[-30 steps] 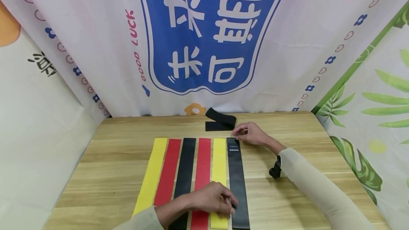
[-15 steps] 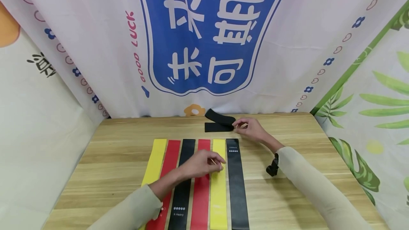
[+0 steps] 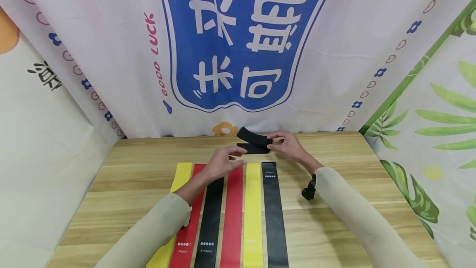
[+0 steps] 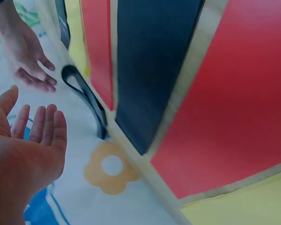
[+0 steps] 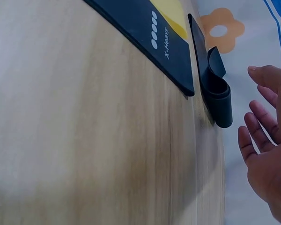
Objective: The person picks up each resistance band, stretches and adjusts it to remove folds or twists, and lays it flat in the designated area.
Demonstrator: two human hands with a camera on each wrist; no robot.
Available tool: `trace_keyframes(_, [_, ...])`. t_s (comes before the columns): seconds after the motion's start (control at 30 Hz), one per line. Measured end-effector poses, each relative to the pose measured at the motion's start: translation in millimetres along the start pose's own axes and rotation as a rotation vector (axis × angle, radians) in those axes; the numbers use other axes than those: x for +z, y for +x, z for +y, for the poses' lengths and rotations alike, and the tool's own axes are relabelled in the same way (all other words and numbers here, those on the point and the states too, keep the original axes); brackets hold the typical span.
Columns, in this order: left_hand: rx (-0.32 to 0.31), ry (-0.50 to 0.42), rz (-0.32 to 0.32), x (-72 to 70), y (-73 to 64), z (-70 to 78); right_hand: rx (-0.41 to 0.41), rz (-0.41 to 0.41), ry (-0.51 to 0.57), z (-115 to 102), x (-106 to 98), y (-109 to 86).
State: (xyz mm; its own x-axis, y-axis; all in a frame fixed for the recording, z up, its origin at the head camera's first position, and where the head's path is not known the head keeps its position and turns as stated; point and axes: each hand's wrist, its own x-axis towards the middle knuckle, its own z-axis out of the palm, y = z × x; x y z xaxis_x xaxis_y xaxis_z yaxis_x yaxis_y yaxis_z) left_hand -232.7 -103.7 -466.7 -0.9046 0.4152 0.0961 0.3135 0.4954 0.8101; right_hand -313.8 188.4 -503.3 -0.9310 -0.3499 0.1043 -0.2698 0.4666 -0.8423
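A folded black resistance band [image 3: 254,137] lies at the back of the table, one end bent up over the other. My right hand [image 3: 289,147] is at its right end, fingertips right beside the fold; in the right wrist view its fingers are spread and hold nothing. At the band's left end is my left hand [image 3: 222,162], fingers loosely extended and holding nothing, above the tops of the laid-out bands. Those flat bands stand side by side: yellow [image 3: 183,173], red [image 3: 184,235], black [image 3: 210,218], red [image 3: 232,218], yellow [image 3: 253,210] and black [image 3: 274,214].
The wooden table [image 3: 122,193] meets a white printed curtain [image 3: 320,86] at its back edge, close behind the folded band. Printed cloth also hangs at the left and right sides. A black wrist camera [image 3: 308,191] sits below my right sleeve.
My left hand has moved from the lower right of the band row up to the folded band's left end. My right hand has shifted slightly up from the row's right band to the fold.
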Motion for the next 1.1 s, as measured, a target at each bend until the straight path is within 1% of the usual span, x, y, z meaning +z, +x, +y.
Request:
trace_keyframes(0.13, [-0.007, 0.052, 0.017, -2.0, 10.6, -13.5, 0.007, -0.002, 0.023, 1, 1, 4.9])
trace_keyframes(0.27, [-0.026, 0.093, 0.013, -2.1, 21.4, -25.1, 0.008, 0.002, 0.034, 3, 4, 11.1])
trace_keyframes(0.37, [-0.050, 0.121, 0.008, -1.3, 28.9, -30.6, -0.004, 0.015, 0.037, 3, 7, 15.5])
trace_keyframes(0.47, [-0.087, 0.143, -0.002, -0.2, 35.4, -34.2, -0.017, 0.023, 0.023, 5, 11, 20.0])
trace_keyframes(0.6, [-0.118, 0.164, -0.011, 1.3, 42.5, -40.5, -0.004, 0.030, -0.014, 7, 15, 25.7])
trace_keyframes(0.83, [-0.101, 0.189, -0.006, 6.5, 53.3, -50.2, 0.022, 0.038, -0.059, 6, 21, 30.9])
trace_keyframes(1.1, [-0.116, 0.229, -0.023, 10.1, 62.1, -55.1, 0.018, 0.038, -0.109, 8, 31, 39.3])
